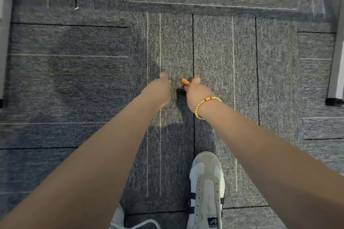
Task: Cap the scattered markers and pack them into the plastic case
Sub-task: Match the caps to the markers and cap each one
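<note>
Over the grey carpet [93, 83] I have both arms stretched out — my right hand [195, 93] curled round an orange marker [185, 82], my left hand [160, 89] closed on something yellow I can't identify. I'd line the two up end to end before pressing — no case in sight.

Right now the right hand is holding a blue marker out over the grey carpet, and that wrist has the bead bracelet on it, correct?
Not quite: the marker in the right hand is orange, not blue, as the head view shows. The rest stands: it is held over the grey carpet, and the bead bracelet is on that wrist.
</note>
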`<control>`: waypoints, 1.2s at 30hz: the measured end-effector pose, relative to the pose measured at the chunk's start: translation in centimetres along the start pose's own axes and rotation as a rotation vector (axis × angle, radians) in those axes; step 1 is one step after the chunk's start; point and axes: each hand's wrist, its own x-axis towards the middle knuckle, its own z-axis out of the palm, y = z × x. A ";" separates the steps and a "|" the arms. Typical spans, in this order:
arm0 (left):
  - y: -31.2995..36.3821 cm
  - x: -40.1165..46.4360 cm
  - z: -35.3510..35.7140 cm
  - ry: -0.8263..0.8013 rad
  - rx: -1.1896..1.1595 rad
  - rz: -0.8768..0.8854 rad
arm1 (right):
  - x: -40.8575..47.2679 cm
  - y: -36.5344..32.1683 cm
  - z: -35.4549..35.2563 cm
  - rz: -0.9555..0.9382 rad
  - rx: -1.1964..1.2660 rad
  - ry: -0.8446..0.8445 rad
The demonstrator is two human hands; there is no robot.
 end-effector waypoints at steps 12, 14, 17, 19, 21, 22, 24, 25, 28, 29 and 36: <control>-0.5 0.5 -0.1 0.004 0.015 -0.005 | -0.4 0.5 2.7 -0.205 -0.467 0.239; -0.6 0.6 0.0 0.006 -0.007 -0.013 | -0.1 0.5 2.9 -0.258 -0.548 0.270; -0.8 0.5 0.1 0.030 -0.004 0.014 | 0.3 0.8 2.9 -0.310 -0.618 0.291; -1.1 0.3 0.2 0.062 -0.030 0.050 | 0.5 0.9 2.7 -0.348 -0.648 0.297; -1.6 0.3 0.4 0.079 -0.063 0.074 | 0.7 0.9 2.4 -0.370 -0.648 0.297; -1.8 0.4 0.5 0.076 -0.080 0.079 | 0.7 0.8 2.3 -0.374 -0.648 0.298; -2.0 0.2 0.7 0.066 -0.118 0.080 | 0.7 0.7 2.1 -0.368 -0.618 0.295; -2.1 0.1 0.7 0.062 -0.136 0.081 | 0.6 0.6 2.0 -0.362 -0.589 0.291; -1.9 -0.3 0.5 0.055 -0.193 0.088 | 0.4 0.3 2.1 -0.361 -0.510 0.277; -1.9 -0.4 0.4 0.060 -0.210 0.082 | 0.3 0.1 2.3 -0.363 -0.502 0.275; -1.6 -0.8 -0.1 0.051 -0.258 0.056 | -0.3 -1.1 2.4 -0.325 -0.516 0.216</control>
